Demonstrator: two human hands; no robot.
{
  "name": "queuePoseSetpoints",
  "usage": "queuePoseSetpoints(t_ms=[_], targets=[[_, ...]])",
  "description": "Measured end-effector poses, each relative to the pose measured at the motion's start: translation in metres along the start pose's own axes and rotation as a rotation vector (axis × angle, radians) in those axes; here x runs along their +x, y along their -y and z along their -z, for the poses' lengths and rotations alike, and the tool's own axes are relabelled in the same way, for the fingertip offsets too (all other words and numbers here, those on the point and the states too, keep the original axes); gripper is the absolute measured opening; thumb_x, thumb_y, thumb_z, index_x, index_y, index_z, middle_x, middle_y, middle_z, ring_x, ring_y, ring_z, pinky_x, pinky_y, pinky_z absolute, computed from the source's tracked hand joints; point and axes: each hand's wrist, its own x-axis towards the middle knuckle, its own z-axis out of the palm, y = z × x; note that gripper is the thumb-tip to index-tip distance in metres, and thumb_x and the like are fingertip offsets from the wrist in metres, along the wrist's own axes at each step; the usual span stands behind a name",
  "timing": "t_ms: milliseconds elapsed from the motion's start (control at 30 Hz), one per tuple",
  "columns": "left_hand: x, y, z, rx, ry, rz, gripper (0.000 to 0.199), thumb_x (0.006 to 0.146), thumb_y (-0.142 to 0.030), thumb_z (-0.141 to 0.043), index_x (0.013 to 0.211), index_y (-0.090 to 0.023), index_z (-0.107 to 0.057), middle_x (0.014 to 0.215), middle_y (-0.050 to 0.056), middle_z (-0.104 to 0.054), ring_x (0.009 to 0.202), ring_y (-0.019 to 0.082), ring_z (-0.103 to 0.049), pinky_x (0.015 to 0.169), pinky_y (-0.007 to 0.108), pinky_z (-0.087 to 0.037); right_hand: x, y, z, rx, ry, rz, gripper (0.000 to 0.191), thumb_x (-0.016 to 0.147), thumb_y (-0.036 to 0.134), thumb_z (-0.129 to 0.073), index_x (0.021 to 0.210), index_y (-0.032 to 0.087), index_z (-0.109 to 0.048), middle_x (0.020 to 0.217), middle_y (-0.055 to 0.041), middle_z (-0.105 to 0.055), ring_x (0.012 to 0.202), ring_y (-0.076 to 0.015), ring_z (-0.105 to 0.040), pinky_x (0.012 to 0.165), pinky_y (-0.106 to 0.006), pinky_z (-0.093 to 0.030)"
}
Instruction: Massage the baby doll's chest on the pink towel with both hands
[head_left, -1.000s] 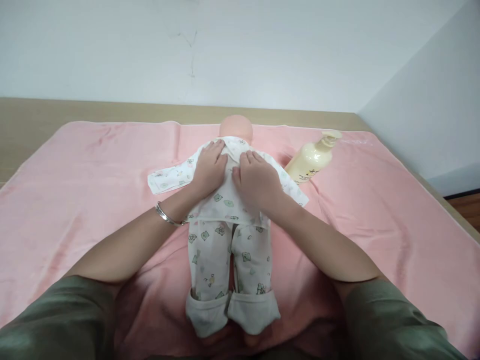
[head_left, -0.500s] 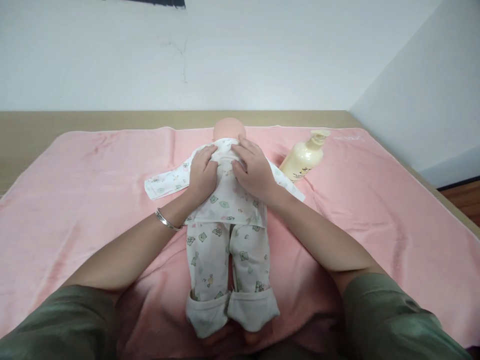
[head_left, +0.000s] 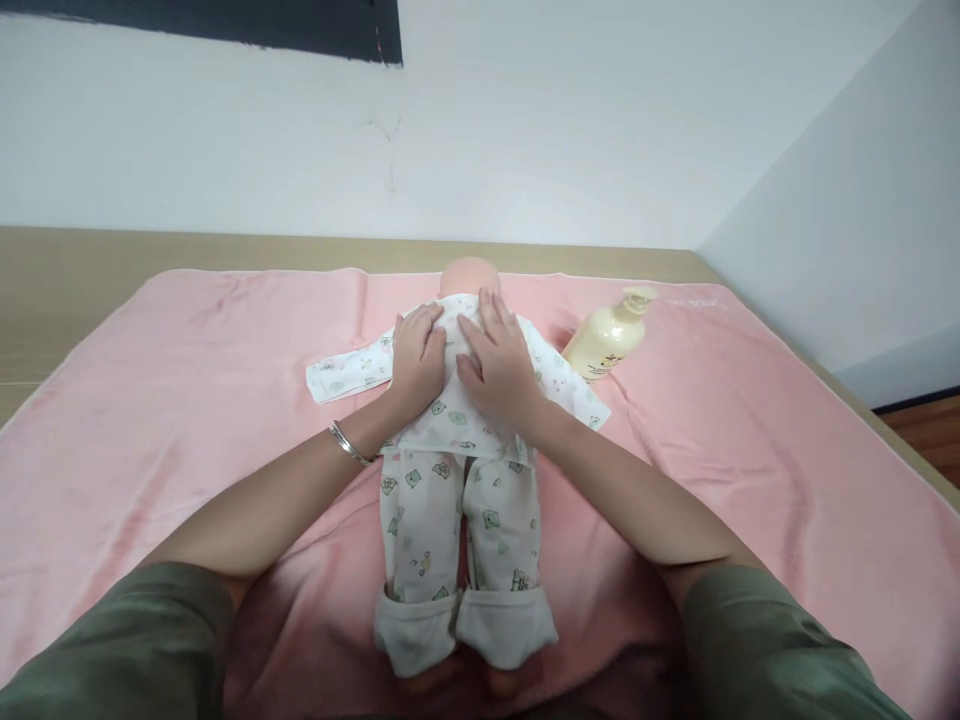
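Observation:
A baby doll (head_left: 470,275) lies with its back up and its feet toward me. It wears a white printed shirt (head_left: 456,425) and matching trousers (head_left: 427,520) with cuffs turned up over the lower legs. My left hand (head_left: 418,355) rests flat on the left side of the upper back, fingers out, a silver bangle at the wrist. On the right side lies my right hand (head_left: 499,370), its fingers spread and reaching close to the neck. Neither hand grasps anything. The doll's face is hidden.
A pink blanket (head_left: 247,400) covers much of the wooden table (head_left: 82,270). To the doll's right stands a cream pump bottle (head_left: 607,335), close to the shirt's right sleeve. A white wall (head_left: 525,140) rises behind the table.
My right hand has shifted slightly inward on the doll's back, its fingers wider apart. My left hand stays nearly in place. The camera view has tilted up a little.

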Motion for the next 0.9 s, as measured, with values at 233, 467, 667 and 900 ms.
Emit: queuePoseSetpoints(t_ms=[233,467,667,900], targets=[[0.004,0.009,-0.004,-0.021,0.022,-0.074,0.043,0.082,-0.025,-0.049,0.116,-0.019,-0.074,0.13,0.008,-0.076,0.129,0.027,-0.065,0.12,0.047,-0.047,0.003,0.0,0.001,0.008,-0.05,-0.039,0.068,0.093,0.021,-0.045,0.16,0.01,-0.039,0.176,-0.0134,-0.021,0.166,-0.033,-0.011,0.134,-0.059,-0.02],[0.007,0.01,-0.004,-0.081,0.045,-0.001,0.044,0.084,-0.018,-0.046,0.118,-0.015,-0.074,0.134,0.01,-0.074,0.133,0.026,-0.063,0.126,0.047,-0.041,0.013,0.008,0.019,-0.039,0.229,-0.042,0.057,0.096,0.026,-0.044,0.151,0.011,-0.054,0.168,-0.0216,-0.038,0.16,-0.0412,-0.028,0.128,-0.072,-0.019],[0.013,0.001,-0.003,-0.083,0.093,0.092,0.049,0.087,-0.011,-0.043,0.127,-0.008,-0.071,0.144,0.015,-0.068,0.14,0.024,-0.059,0.13,0.043,-0.035,0.012,0.002,0.007,-0.069,0.026,-0.019,0.058,0.097,0.027,-0.039,0.152,0.014,-0.053,0.172,-0.017,-0.032,0.164,-0.0386,-0.018,0.128,-0.071,-0.017],[-0.026,-0.03,0.062,-0.053,0.353,0.196,0.051,0.097,-0.01,-0.044,0.146,-0.006,-0.057,0.161,0.014,-0.052,0.151,0.022,-0.048,0.132,0.038,-0.032,0.006,0.001,-0.01,-0.179,0.06,0.026,0.064,0.098,0.033,-0.028,0.147,0.003,-0.057,0.159,-0.0269,-0.05,0.153,-0.04,-0.041,0.123,-0.065,-0.033]])
